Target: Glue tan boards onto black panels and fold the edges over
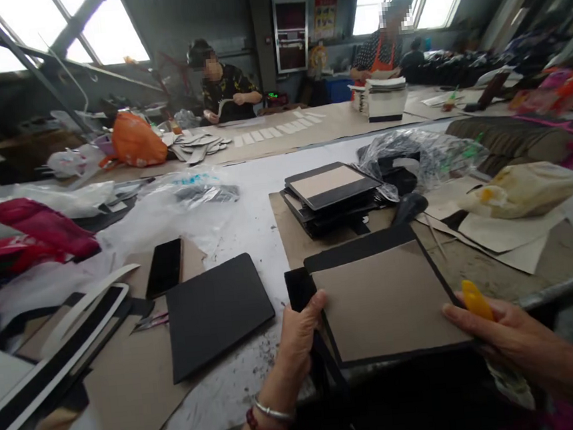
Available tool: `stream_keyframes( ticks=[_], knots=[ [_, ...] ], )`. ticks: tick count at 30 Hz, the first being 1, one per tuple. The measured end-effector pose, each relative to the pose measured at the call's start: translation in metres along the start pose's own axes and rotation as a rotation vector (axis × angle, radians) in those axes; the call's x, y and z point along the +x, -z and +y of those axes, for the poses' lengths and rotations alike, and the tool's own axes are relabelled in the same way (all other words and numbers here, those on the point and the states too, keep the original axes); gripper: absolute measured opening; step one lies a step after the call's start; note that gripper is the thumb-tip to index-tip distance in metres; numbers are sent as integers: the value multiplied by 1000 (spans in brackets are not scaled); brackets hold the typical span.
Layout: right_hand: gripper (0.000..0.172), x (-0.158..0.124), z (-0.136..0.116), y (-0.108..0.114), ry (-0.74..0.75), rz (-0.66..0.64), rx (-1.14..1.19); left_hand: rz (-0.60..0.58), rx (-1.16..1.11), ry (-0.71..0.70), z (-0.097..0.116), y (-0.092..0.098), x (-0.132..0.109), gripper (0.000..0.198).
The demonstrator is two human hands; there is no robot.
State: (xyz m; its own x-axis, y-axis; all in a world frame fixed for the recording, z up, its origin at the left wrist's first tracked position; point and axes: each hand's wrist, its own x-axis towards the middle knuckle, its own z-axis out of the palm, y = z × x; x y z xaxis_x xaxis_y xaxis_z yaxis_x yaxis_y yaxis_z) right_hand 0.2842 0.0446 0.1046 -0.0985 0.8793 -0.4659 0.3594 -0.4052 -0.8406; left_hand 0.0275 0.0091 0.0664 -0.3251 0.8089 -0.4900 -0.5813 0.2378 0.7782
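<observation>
Over the table's front edge, both my hands hold a flat panel (pixel 385 307) with a grey-brown face and a black border. My left hand (pixel 295 341) pinches its left edge, thumb on top, next to a black flap (pixel 299 289). The right edge is gripped by my right hand (pixel 507 329), which also has a yellow tool handle (pixel 476 300) tucked in it; the tool's working end is hidden. To the left lies a plain black panel (pixel 219 314). Behind the held panel stands a stack of similar black-bordered panels (pixel 335 187).
A phone (pixel 165 268) and small snips (pixel 150 322) lie at left, near curved black-and-white strips (pixel 58 359). Clear plastic bags (pixel 416 150) sit behind the stack. Two people work at the far table (pixel 280 145), where an orange bag (pixel 136 138) stands.
</observation>
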Motion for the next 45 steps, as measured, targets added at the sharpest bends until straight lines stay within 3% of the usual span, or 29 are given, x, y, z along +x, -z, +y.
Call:
stream_keyframes(
  ticks=[2,7,12,16,20,27,32,37,41,45],
  knots=[
    [42,-1,0,-5,-11,-39,11,-31,-19,-5,3,-2,-4,47],
    [38,-5,-2,-16,174,7,-156,-21,-44,-7,4,7,-6,45],
    [34,-15,-8,-28,307,-105,-152,61,-17,-42,7,18,0,48],
    [35,-19,-20,-30,318,-213,-94,53,-42,4,18,21,-8,39],
    [39,-14,-38,-26,295,-185,61,41,-33,40,26,19,-21,30],
    [42,-17,-58,-30,203,-293,291,-58,-43,197,24,28,-27,33],
    [39,-18,-51,-31,244,-156,214,-87,-78,200,24,25,-29,28],
    [40,-7,-47,-27,248,-50,109,-186,-58,104,20,19,-28,36],
    [41,5,-47,-25,261,-41,131,-251,59,144,17,17,-30,38],
    [42,7,-42,-23,258,-59,126,-182,75,94,19,11,-31,32]
  ],
)
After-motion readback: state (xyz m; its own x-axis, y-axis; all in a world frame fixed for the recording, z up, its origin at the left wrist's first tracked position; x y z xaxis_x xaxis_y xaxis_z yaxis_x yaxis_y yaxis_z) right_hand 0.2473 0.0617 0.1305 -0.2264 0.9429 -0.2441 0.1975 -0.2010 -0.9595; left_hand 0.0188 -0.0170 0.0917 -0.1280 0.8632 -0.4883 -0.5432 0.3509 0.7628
